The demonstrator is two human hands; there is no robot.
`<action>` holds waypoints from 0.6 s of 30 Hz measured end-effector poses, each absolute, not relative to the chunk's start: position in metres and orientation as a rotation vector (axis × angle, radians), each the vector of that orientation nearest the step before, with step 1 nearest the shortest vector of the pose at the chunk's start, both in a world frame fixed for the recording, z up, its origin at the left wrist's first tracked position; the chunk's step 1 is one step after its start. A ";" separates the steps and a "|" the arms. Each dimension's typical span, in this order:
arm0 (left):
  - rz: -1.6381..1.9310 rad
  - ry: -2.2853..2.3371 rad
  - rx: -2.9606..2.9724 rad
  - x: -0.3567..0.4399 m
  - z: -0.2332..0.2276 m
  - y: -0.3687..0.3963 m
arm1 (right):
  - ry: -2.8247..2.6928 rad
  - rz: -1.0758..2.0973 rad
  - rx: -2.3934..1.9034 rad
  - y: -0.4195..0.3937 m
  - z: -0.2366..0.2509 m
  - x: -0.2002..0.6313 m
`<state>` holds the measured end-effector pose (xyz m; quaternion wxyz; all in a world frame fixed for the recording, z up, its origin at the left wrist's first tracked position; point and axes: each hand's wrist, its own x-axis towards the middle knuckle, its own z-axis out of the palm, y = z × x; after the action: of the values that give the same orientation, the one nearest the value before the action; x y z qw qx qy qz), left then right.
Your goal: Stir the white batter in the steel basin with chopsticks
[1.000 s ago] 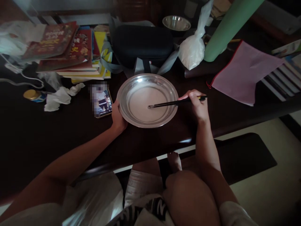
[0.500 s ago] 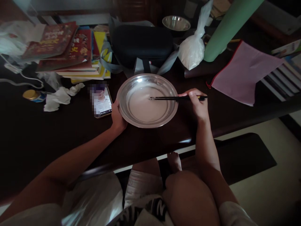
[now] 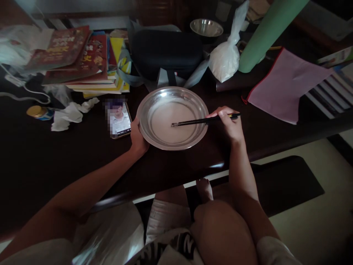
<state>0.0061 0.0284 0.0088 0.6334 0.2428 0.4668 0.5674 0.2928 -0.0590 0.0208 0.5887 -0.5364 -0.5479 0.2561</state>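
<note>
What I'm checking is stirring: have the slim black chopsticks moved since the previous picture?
Yes: their tips moved toward the person, slightly left, against the round silver metal bowl.

Clock from view centre: red book on top at 10, white characters plus yellow title ending in what looks like "史", rest blurred; red book below it, same hour, yellow "史" legible, white characters above unclear. Shirt at 6: bold black lettering, folded, unreadable. Phone at 9: screen text too small.
</note>
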 end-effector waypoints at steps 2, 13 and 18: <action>1.297 1.059 0.587 0.005 0.005 0.030 | -1.289 0.595 -1.242 -0.059 0.021 0.292; 1.324 1.036 0.585 0.004 0.001 0.030 | -1.267 0.551 -1.243 -0.058 0.020 0.294; 1.303 1.057 0.575 0.006 0.006 0.029 | -1.216 0.588 -1.247 -0.058 0.021 0.292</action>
<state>0.0057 0.0291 0.0061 0.6319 0.2512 0.4620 0.5693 0.2918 -0.0581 0.0214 0.6066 -0.5393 -0.5259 0.2542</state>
